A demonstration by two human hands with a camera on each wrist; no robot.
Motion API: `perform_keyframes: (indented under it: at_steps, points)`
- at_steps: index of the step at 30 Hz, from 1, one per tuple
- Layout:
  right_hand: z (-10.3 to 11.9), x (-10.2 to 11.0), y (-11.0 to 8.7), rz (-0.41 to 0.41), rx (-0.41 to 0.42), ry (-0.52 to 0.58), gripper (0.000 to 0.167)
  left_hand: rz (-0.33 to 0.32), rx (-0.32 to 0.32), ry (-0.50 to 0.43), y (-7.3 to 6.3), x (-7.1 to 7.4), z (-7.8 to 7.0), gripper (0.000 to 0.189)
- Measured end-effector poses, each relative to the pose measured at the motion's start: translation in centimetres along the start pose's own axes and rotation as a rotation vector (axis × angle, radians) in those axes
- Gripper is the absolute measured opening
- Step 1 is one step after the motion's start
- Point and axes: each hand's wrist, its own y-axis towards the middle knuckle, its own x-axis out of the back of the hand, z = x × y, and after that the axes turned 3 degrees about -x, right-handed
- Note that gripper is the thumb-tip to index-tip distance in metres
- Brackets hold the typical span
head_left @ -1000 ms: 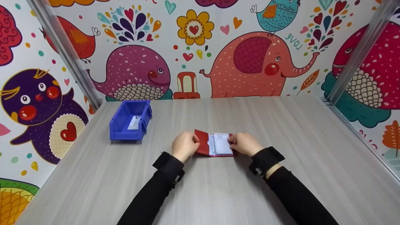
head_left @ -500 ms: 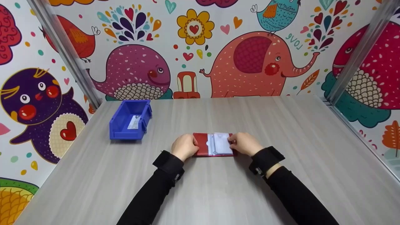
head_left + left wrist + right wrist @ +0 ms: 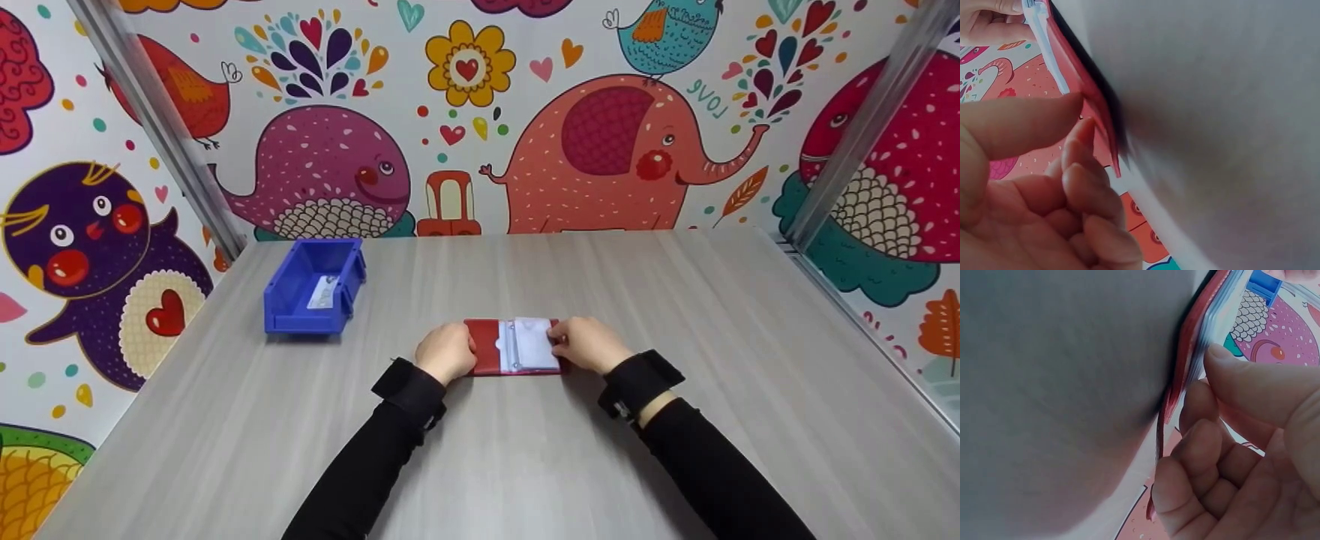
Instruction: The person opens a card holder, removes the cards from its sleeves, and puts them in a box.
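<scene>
A red card holder (image 3: 486, 346) lies spread flat on the table, its clear plastic sleeves (image 3: 534, 345) stacked on the right half. At its left edge is my left hand (image 3: 445, 351); in the left wrist view the thumb and a curled index finger pinch the red cover (image 3: 1081, 79). My right hand (image 3: 592, 345) is at the right edge. In the right wrist view its thumb and index finger pinch the edges of the sleeves (image 3: 1207, 329), above the red cover. The head view hides most of the fingertips.
A blue plastic bin (image 3: 304, 324) with a white label inside stands at the back left of the table (image 3: 510, 465). Cartoon-printed panels (image 3: 465, 150) and metal posts (image 3: 157, 127) close off the back and sides.
The left cover of the card holder, tilted up a second ago, has come down flat with my left hand at its edge. My right hand has stayed in place.
</scene>
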Motion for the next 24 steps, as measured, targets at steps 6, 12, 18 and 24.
perform_keyframes:
  at_steps: [6, 12, 18, 24]
  points:
    - [0.0, 0.0, 0.1, -0.009, 0.010, 0.001, 0.029, 0.006, 0.004, 0.038, 0.1, -0.1, -0.2, 0.008]
    - [-0.2, -0.1, 0.2, -0.068, 0.076, -0.016, 0.021, 0.008, 0.016, 0.060, 0.0, -0.1, -0.3, 0.010]
    - [0.0, 0.1, 0.5, -0.111, 0.117, -0.007, 0.010, 0.003, 0.010, 0.061, -0.1, 0.0, -0.4, 0.008]
    - [0.4, 0.4, 1.2, -0.103, 0.068, 0.015, 0.009, -0.001, 0.009, 0.055, 0.0, -0.1, -0.3, 0.008]
